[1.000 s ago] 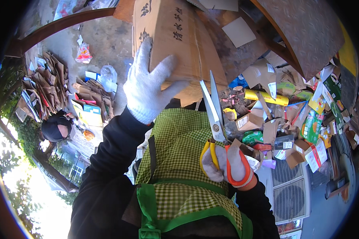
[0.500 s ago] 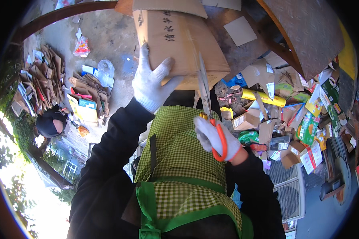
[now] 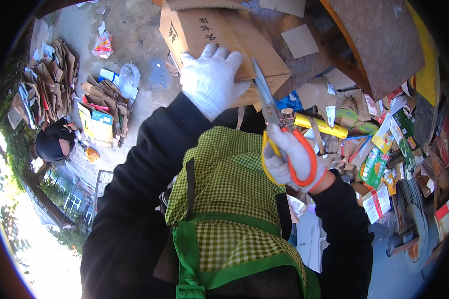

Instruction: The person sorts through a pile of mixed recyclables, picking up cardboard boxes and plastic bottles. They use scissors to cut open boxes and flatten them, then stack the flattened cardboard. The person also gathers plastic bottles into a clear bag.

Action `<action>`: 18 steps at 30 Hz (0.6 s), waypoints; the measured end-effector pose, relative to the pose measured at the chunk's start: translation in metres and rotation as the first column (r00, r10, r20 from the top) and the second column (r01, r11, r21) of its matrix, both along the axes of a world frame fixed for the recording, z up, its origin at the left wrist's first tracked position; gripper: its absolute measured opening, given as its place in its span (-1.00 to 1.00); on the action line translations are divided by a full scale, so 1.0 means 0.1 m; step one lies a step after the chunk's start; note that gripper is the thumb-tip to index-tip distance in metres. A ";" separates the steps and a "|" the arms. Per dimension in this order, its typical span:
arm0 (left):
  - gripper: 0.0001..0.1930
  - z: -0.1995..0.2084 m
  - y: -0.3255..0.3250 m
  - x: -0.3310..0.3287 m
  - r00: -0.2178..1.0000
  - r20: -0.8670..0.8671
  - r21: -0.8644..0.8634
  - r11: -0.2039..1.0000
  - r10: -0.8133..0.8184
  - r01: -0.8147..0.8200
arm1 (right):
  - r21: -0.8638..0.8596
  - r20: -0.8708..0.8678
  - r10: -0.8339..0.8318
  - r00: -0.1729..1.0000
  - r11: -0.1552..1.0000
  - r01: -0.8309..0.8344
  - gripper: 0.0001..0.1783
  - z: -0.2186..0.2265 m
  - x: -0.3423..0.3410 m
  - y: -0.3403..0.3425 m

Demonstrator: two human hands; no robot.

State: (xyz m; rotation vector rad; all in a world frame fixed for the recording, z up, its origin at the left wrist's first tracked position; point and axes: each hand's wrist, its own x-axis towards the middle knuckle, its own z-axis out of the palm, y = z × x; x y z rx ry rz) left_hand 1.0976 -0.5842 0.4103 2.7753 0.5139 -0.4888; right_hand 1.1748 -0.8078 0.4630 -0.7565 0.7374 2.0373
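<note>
Shifted rightward, the white-gloved left hand (image 3: 212, 80) is resting palm-down, fingers apart, on a brown cardboard box (image 3: 249, 44); the white-gloved right hand (image 3: 293, 157) is clamping its fingers around orange-and-yellow-handled metal scissors (image 3: 271, 110).

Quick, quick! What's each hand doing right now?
Left hand: open, resting on the cardboard box.
Right hand: closed around the handles of the scissors.

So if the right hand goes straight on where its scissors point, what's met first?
Likely the cardboard box: the scissors in the right hand overlap it in view, but depth is unclear.
</note>
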 end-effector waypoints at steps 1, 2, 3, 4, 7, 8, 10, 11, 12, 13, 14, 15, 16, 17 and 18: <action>-0.55 0.00 0.07 0.00 0.998 -0.051 -0.037 0.999 -0.020 0.018 | -0.037 -0.017 -0.004 1.000 0.999 0.003 -0.33 0.02 -0.06 0.08; -0.54 0.01 0.16 0.01 0.998 -0.059 -0.048 0.998 -0.031 0.028 | -0.016 -0.069 -0.081 0.994 0.997 0.080 -0.33 0.04 -0.14 0.16; -0.54 0.02 0.23 0.01 0.996 -0.060 -0.090 0.995 -0.058 0.052 | -0.002 -0.125 -0.156 0.980 0.988 0.157 -0.32 0.06 -0.22 0.24; -0.55 0.03 0.32 0.02 0.987 -0.108 -0.116 0.988 -0.118 0.105 | 0.001 -0.138 -0.233 0.962 0.972 0.236 -0.33 0.09 -0.30 0.29; -0.58 0.06 0.45 0.05 0.972 -0.182 -0.068 0.988 -0.151 0.141 | -0.014 -0.123 -0.444 0.888 0.895 0.445 -0.34 0.14 -0.60 0.47; -0.60 0.06 0.47 0.06 0.955 -0.218 -0.044 0.980 -0.199 0.194 | -0.041 -0.152 -0.464 0.873 0.885 0.464 -0.37 0.13 -0.70 0.55; -0.64 0.04 0.45 0.07 0.928 -0.342 -0.019 0.989 -0.146 0.149 | -0.100 -0.173 -0.512 0.841 0.859 0.502 -0.43 0.10 -0.90 0.69; -0.66 0.03 0.44 0.06 0.913 -0.393 0.000 0.993 -0.111 0.121 | -0.170 -0.154 -0.526 0.836 0.848 0.502 -0.46 0.07 -0.97 0.73; -0.70 0.01 0.42 0.06 0.915 -0.393 0.049 0.992 -0.091 0.120 | -0.221 -0.191 -0.534 0.824 0.841 0.494 -0.51 0.02 -1.02 0.76; -0.73 0.00 0.41 0.04 0.908 -0.409 0.035 0.993 -0.090 0.114 | -0.133 -0.172 -0.526 0.833 0.850 0.509 -0.51 -0.03 -1.07 0.74; -0.74 -0.02 0.41 0.02 0.904 -0.419 0.034 0.994 -0.080 0.103 | -0.080 -0.136 -0.504 0.853 0.863 0.498 -0.51 -0.10 -1.10 0.68; -0.76 -0.02 0.44 -0.01 0.901 -0.429 0.030 0.995 -0.070 0.092 | 0.023 -0.118 -0.510 0.852 0.857 0.516 -0.50 -0.15 -1.13 0.59; -0.77 -0.03 0.49 -0.04 0.907 -0.404 -0.011 0.992 -0.116 0.122 | 0.106 -0.235 -0.452 0.860 0.868 0.485 -0.52 -0.23 -1.09 0.46; -0.78 -0.03 0.55 -0.09 0.887 -0.459 0.094 0.991 -0.046 0.099 | 0.225 -0.092 -0.375 0.922 0.894 0.386 -0.51 -0.26 -1.07 0.26; -0.78 -0.03 0.64 -0.14 0.883 -0.470 0.129 0.988 -0.015 0.086 | 0.141 -0.194 -0.279 0.940 0.941 0.308 -0.53 -0.29 -0.99 0.02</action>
